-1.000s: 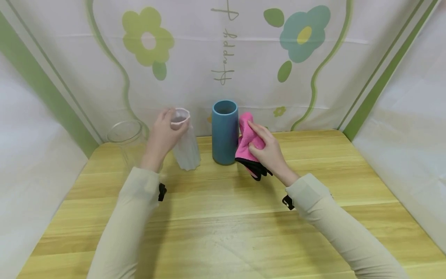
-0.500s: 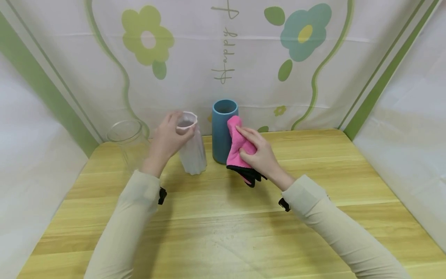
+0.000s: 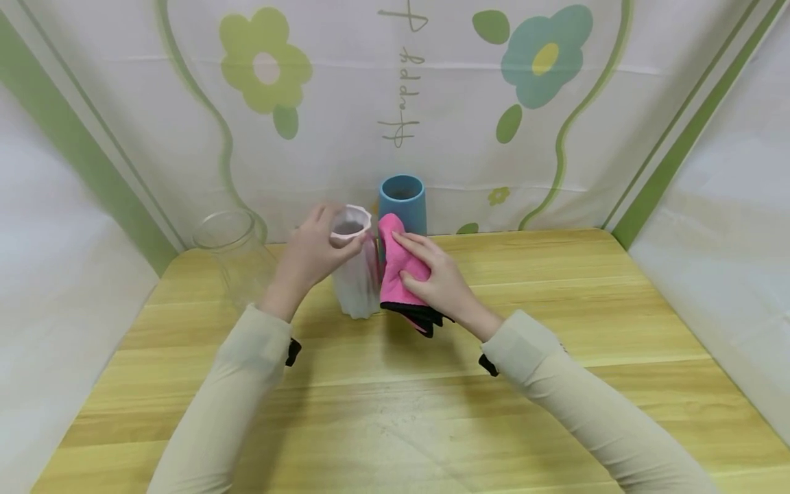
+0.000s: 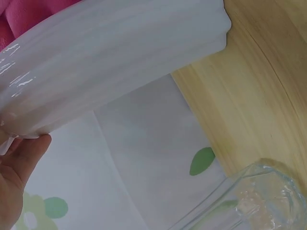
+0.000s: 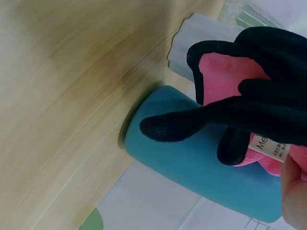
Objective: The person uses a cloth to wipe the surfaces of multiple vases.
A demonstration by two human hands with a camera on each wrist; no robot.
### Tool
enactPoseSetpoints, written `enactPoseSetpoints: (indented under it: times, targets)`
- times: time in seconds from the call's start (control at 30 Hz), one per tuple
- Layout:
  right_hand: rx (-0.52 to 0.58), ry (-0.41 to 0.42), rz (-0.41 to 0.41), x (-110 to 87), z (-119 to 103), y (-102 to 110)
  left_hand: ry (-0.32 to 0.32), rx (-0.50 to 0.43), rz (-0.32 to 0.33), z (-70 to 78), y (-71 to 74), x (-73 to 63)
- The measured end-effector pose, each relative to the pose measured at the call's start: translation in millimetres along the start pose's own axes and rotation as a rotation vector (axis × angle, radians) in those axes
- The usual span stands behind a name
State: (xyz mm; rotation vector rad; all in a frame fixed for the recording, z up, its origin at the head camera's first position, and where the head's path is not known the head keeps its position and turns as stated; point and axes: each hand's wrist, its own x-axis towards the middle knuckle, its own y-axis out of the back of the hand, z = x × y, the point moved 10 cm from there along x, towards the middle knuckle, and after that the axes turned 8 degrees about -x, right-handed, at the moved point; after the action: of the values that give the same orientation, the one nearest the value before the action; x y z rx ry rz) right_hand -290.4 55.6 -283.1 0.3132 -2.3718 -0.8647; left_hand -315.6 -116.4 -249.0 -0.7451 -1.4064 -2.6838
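My left hand grips a white fluted vase by its rim, thumb on the near side and fingers behind. In the left wrist view the ribbed wall of the vase fills the upper part. My right hand holds a folded pink cloth with black edging against the right side of the white vase. Behind the cloth stands a blue vase, its lower part hidden in the head view. The right wrist view shows the cloth's black edges and white label in front of the blue vase.
A clear glass vase stands at the back left, beside my left forearm. All of it is on a wooden table. A white curtain with printed flowers hangs right behind the vases, and pale cloth walls flank the table.
My left hand has brought the white vase right and toward me. My right hand has carried the pink cloth left, from beside the blue vase to the white vase's side.
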Motion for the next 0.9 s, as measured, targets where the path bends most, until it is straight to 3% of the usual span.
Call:
enactPoseSetpoints:
  times: [0.13,0.4,0.9]
  targets:
    - [0.0,0.005,-0.008,2.1,-4.1,-4.2,-0.069,-0.004,0.021,8.9,-0.3,-1.5]
    - [0.017,-0.05,-0.039,3.4,0.5,-11.3,-0.139,-0.049,-0.005,21.3,-7.8,-4.4]
    - [-0.003,-0.047,-0.019,-4.9,11.8,-23.8,-0.213,-0.019,0.053,29.5,-7.1,-10.0]
